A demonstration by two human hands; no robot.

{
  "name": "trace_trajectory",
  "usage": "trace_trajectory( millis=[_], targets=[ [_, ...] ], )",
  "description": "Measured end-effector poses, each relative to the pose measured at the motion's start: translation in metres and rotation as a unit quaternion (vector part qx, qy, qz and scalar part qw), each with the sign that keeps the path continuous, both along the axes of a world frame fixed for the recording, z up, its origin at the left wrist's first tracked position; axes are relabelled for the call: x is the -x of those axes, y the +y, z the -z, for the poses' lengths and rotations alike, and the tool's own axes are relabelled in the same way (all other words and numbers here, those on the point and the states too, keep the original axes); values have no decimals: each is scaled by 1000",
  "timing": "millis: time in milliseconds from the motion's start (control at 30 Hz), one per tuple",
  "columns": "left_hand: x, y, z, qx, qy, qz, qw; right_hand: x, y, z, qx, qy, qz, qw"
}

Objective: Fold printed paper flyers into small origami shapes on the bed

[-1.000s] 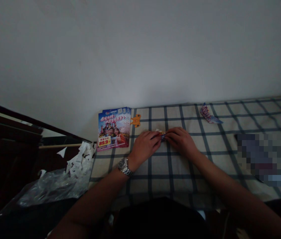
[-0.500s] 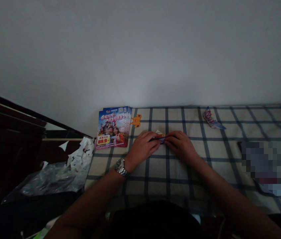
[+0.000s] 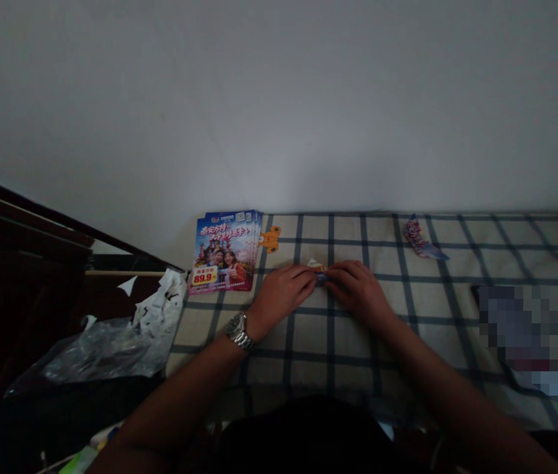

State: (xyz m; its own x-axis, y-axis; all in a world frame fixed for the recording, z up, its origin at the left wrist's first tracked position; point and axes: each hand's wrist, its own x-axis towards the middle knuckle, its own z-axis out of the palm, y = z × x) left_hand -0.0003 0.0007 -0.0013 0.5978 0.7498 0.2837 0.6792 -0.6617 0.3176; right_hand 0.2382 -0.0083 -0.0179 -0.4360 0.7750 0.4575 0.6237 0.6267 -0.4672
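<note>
Between my two hands is a small folded piece of printed paper (image 3: 319,274), coloured white, orange and blue. My left hand (image 3: 286,289), with a metal watch (image 3: 240,331) on its wrist, pinches the paper's left end. On the other end the fingers of my right hand (image 3: 358,288) are closed. Most of the paper is hidden by the fingers. Both hands rest low over the checked cloth (image 3: 308,355). Left of them lies a stack of printed leaflets (image 3: 224,253), and to the far right sits a folded, crumpled paper piece (image 3: 421,238) in similar colours.
A plain wall (image 3: 279,105) rises behind the cloth. Clear plastic (image 3: 106,352) and torn white paper (image 3: 163,306) lie off the left edge. A blurred-out flat object (image 3: 526,342) is on the right. An orange bear print (image 3: 271,239) shows beside the leaflets.
The fingers have shifted slightly on the paper; the dark edge that ran between them no longer shows, and more blue is visible. Both hands stay in nearly the same place.
</note>
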Motion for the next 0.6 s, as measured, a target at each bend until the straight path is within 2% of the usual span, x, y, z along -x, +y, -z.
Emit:
trace_trajectory(
  millis=[133,267,433,600],
  targets=[
    [-2,1,-5,26,-15,-19,999,1,-5,-5,-69,-31,44,996],
    [-5,1,-10,37,-33,-44,998,3,-11,-8,-124,-118,86,982],
    [-6,3,-17,51,-66,-63,995,9,-15,-16,-116,-180,34,976],
    [-5,4,-21,52,-95,-69,992,20,-16,-19,-85,-177,43,979]
  ],
)
